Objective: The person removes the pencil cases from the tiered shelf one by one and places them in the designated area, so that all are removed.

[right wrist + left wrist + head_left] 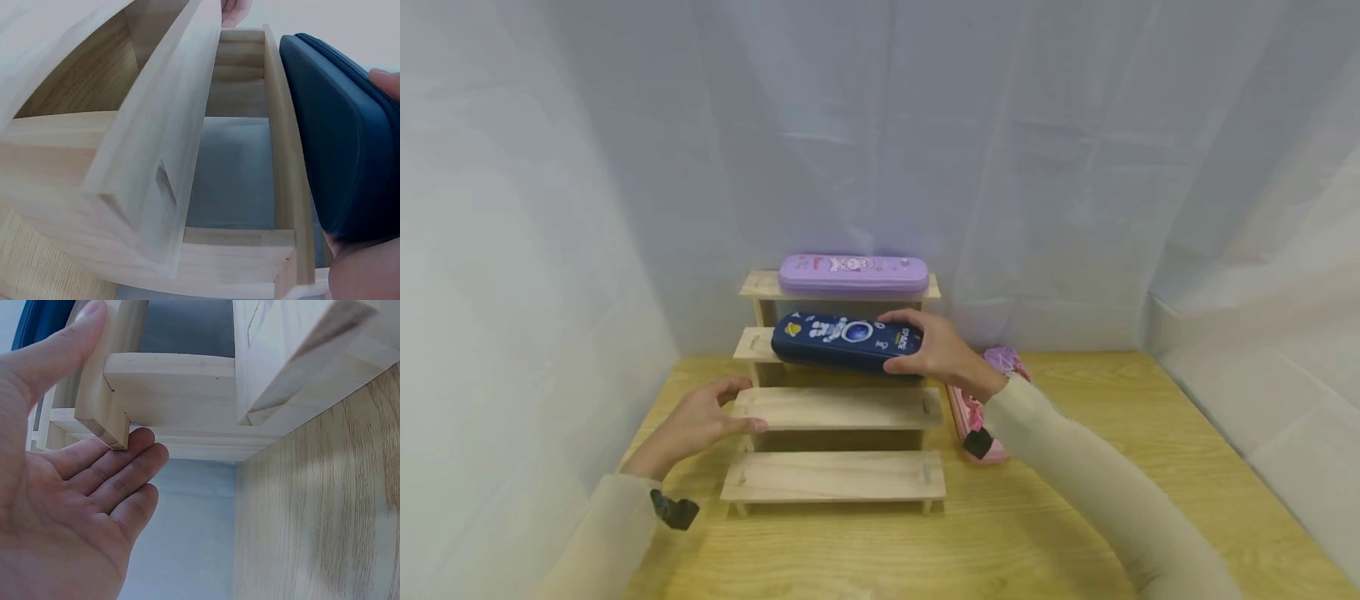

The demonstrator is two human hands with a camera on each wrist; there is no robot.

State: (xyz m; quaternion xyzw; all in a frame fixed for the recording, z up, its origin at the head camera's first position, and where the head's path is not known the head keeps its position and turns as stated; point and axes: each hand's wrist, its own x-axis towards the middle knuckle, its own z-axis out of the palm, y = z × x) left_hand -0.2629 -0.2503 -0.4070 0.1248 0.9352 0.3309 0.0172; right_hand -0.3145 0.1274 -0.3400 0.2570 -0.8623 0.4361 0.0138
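My right hand (946, 348) grips the right end of a dark blue zipped pencil case (842, 337), thumb at its front edge and fingers at its back. The case has an astronaut and the word SPACE on its lid and lies over the third step from the bottom of a wooden stepped rack (835, 479). In the right wrist view the case's side (325, 137) stands close to the step board. My left hand (703, 421) holds the left end of the second step, thumb on top, fingers (134, 469) extended at the board's end.
A purple pencil case (853, 275) rests on the rack's top step. Right of the rack a pink pencil case (992, 450) lies on the wooden table (1075, 517), partly hidden by my right forearm. White sheets (1037, 167) hang behind and at both sides.
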